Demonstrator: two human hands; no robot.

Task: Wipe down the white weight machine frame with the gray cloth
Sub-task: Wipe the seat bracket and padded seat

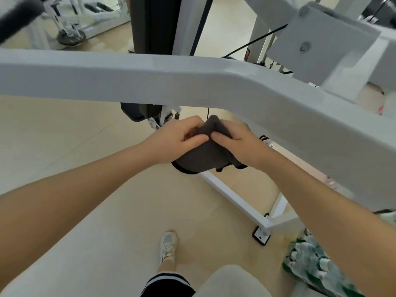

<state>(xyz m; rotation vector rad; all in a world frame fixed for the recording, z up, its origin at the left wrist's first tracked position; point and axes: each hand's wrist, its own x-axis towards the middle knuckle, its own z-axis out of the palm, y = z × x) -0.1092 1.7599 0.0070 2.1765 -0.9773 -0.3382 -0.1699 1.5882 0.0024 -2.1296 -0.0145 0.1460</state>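
Two bare hands meet below one broad white frame beam point(192, 82) that crosses the view; between them is one gray cloth point(205, 153), bunched, held clear of the beam and not touching it. The left hand point(177, 140) has its fingers curled and pressed together on the cloth's left side; the right hand point(237, 142) pinches the cloth's upper fold, thumb against fingers — the two thumbs nearly touching. One white sneaker point(168, 246) stands on the beige floor point(75, 146); one lower white bar point(233, 200) runs along that floor.
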